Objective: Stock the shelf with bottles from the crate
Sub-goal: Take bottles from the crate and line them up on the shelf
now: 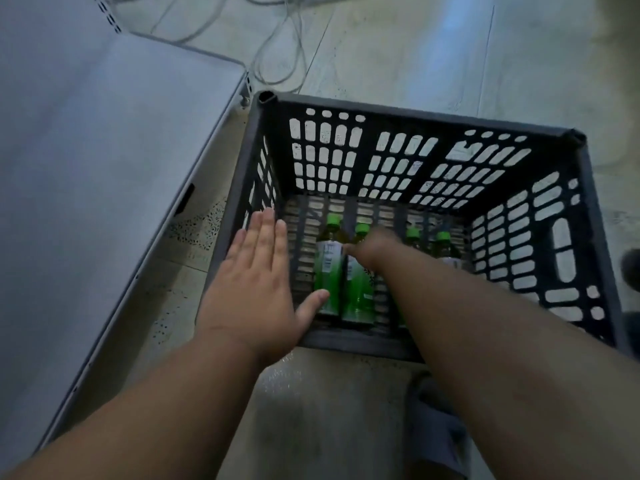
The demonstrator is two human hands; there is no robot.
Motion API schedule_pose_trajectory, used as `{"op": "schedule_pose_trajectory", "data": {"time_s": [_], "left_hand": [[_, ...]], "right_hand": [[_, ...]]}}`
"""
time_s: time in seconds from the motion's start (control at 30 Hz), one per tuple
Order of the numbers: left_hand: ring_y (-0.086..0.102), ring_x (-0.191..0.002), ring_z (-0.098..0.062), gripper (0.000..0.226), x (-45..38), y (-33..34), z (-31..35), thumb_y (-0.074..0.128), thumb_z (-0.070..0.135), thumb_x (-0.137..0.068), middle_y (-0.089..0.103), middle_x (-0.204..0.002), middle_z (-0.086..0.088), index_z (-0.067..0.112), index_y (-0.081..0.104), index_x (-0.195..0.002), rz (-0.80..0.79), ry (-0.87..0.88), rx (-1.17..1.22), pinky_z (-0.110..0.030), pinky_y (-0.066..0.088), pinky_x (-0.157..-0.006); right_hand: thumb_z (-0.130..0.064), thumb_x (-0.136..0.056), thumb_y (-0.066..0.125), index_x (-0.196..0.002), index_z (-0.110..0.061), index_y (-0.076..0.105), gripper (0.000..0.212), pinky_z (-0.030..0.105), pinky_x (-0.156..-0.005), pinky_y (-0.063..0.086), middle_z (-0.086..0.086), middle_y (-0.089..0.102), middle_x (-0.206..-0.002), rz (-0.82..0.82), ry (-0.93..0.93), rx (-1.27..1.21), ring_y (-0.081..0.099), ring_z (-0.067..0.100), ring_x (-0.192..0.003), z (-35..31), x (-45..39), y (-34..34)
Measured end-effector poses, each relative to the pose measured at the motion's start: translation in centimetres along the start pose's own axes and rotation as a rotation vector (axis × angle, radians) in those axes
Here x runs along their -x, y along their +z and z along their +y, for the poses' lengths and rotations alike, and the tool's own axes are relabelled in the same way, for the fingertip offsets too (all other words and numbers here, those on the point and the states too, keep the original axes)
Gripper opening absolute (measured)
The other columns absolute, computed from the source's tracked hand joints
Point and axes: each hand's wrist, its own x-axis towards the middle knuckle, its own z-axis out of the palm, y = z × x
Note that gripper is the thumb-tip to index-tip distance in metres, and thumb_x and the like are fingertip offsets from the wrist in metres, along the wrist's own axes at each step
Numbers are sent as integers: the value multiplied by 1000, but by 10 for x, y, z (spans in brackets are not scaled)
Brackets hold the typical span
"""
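Observation:
A dark slatted crate (429, 126) stands on the floor in front of me. Several green-capped bottles lie on its bottom, among them one with a white and green label (327, 268). My left hand (256, 289) is flat and open over the crate's near left corner, fingers apart, holding nothing. My right hand (372, 249) reaches down inside the crate and rests over a second bottle (356, 292). Whether its fingers have closed on that bottle is hidden by the hand itself. The white shelf (104, 168) lies to the left of the crate.
Grey cables (277, 46) trail over the tiled floor beyond the crate. A foot in a grey slipper (440, 434) stands just in front of the crate's near wall. The shelf's edge runs close along the crate's left side.

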Motion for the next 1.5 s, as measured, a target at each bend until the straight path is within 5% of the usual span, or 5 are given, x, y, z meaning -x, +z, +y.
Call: {"op": "schedule_pose_trajectory", "data": {"time_s": [0.17, 0.33, 0.53, 0.77, 1.5], "left_hand": [[-41, -137, -21, 97, -3, -2, 0, -19, 77, -77, -40, -151, -13, 7, -34, -143, -44, -7, -13, -39, -17, -116], [-38, -139, -20, 97, -1, -5, 1, -17, 76, -78, -36, -153, -13, 7, -30, -145, -57, -11, -2, -38, -16, -117], [-26, -144, -22, 100, -2, -3, -2, -10, 79, -79, -27, -158, -13, 8, -26, -148, -65, 9, -13, -39, -11, -119], [43, -130, -17, 122, 45, -82, -27, 52, 90, -55, 46, -144, 1, 21, 25, -152, 177, -159, 711, -37, 35, -107], [22, -144, -18, 122, 338, -148, -311, 51, 92, -59, 21, -161, 1, 25, 17, -155, 541, -978, 591, -35, 21, -116]], "right_hand": [[-38, -85, 76, -157, -13, 7, 103, 44, -90, 48, 22, 41, -149, -97, 84, -138, 50, 41, -126, 14, -37, 30], [-38, -73, 86, -138, -7, 41, 84, 29, -62, 43, 17, 56, -131, -98, 89, -171, 58, 29, -92, 19, -35, 22], [-34, -70, 88, -141, -20, 38, 87, 37, -75, 51, 13, 56, -127, -7, -103, -275, 59, 31, -105, 6, 17, -26], [-52, -65, 86, -117, -31, 48, 68, 24, -64, 45, -12, 61, -100, 108, -585, -294, 60, 6, -87, -78, 157, -118], [-32, -70, 88, -124, -32, 51, 66, 21, -78, 52, -17, 67, -105, -223, -1579, -213, 63, -2, -95, -415, 518, 56]]}}
